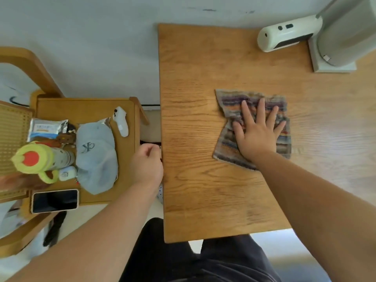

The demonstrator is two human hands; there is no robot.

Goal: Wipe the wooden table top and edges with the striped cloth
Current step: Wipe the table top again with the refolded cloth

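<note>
The striped cloth (230, 143) lies spread flat on the wooden table (193, 119), right of its middle. My right hand (258, 133) presses down on the cloth with the palm flat and the fingers spread, pointing away from me. My left hand (147, 163) is curled into a loose fist at the table's left edge, about halfway along it, touching or gripping the rim; the fingertips are hidden.
A white device (284, 35) and a grey stand (341, 37) occupy the table's far right corner. To the left, a small wooden chair seat (85, 106) carries a grey cap (95, 157), a phone (55, 200), a white controller (121, 121), a yellow bottle (36, 159) and packets.
</note>
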